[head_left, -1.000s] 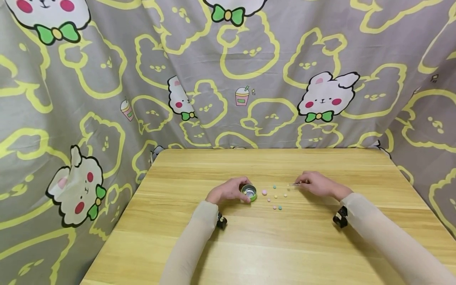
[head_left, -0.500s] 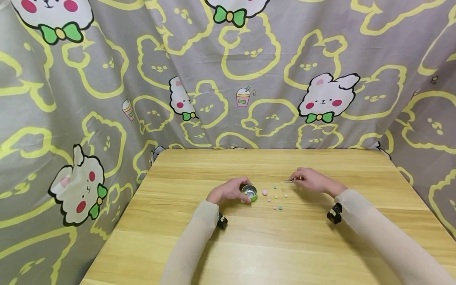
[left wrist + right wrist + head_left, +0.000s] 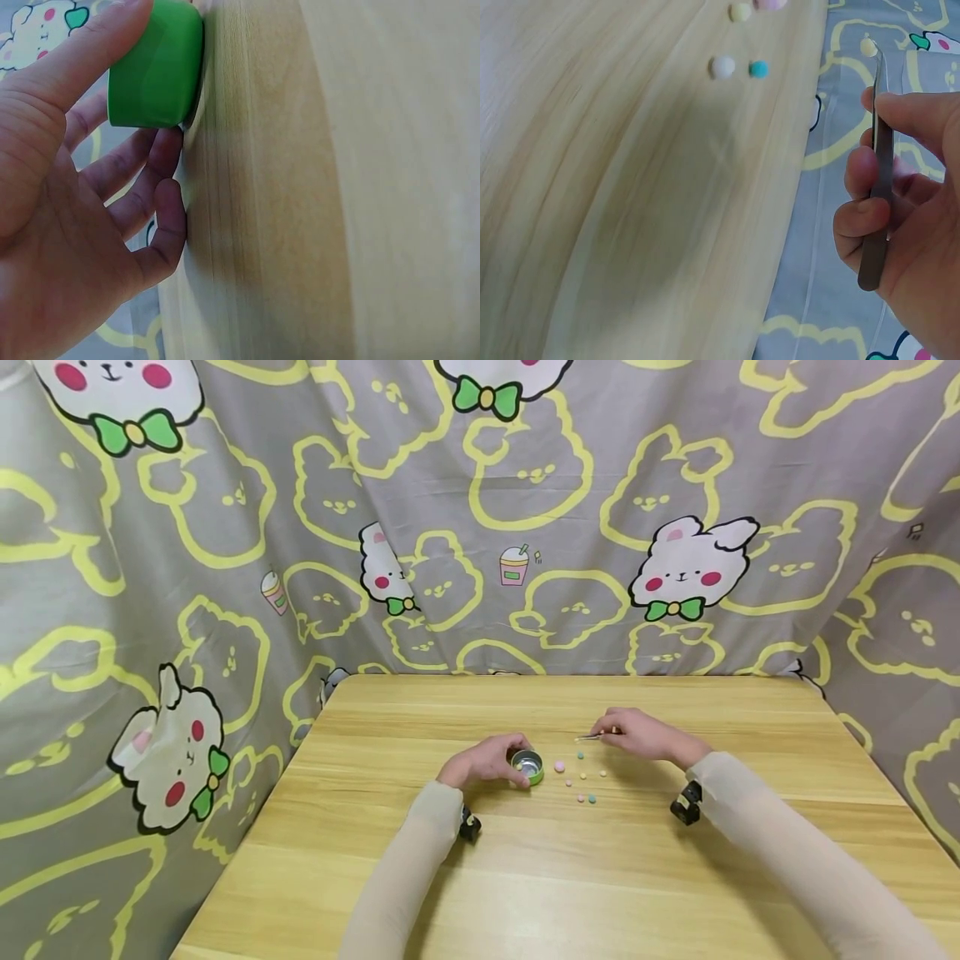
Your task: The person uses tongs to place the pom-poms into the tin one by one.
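My left hand [image 3: 491, 760] grips a small round tin [image 3: 157, 75], green outside and silvery inside, between thumb and fingers on the wood table. A pale yellow ball [image 3: 519, 767] shows inside its rim. My right hand [image 3: 641, 733] pinches a pair of metal tweezers [image 3: 880, 180] with bent tips. At those tips is a small cream-yellow pom-pom-like ball [image 3: 868, 48], held above the table to the right of the tin. Below the tweezers lie loose balls: a larger pink ball [image 3: 559, 767], a teal ball [image 3: 580, 756] and a yellow ball [image 3: 582, 776].
Nearer me on the table [image 3: 555, 885] are a white ball [image 3: 603, 773], a small pink ball [image 3: 568, 783], and a pink ball [image 3: 581, 797] beside another teal ball [image 3: 592, 799]. A grey curtain [image 3: 435, 460] with cartoon prints hangs behind the far edge and at both sides.
My right hand has lifted the tweezers and the small ball off the table area at right and moved left toward the tin. The left hand and tin stay in place.
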`<state>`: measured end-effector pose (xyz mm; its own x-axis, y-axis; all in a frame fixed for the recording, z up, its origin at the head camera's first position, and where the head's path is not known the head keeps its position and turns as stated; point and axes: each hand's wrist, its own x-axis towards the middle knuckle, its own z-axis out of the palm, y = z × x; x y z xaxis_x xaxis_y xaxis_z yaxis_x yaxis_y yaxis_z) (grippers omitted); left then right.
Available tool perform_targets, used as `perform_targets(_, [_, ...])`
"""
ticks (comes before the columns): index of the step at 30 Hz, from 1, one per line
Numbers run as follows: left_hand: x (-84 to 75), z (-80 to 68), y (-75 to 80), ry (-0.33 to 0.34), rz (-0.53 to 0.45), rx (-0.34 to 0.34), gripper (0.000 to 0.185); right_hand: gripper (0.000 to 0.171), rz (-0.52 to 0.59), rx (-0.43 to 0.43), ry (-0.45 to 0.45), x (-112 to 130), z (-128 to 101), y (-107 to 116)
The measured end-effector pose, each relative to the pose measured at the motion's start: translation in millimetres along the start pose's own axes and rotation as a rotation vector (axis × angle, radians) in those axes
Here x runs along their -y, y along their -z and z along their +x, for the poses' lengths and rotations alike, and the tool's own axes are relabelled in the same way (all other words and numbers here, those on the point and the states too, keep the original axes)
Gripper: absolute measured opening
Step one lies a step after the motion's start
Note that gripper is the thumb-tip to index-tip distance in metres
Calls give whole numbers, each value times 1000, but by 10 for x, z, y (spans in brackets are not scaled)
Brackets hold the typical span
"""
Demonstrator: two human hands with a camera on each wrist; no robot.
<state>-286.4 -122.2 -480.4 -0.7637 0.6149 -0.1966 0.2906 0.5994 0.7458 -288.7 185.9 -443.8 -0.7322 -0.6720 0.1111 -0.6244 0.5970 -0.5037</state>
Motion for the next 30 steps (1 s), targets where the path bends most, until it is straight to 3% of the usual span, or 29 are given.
perform_targets(30, [-38,-1,17,-12,53,-1,45,16,-6,14,132,345,287,-166])
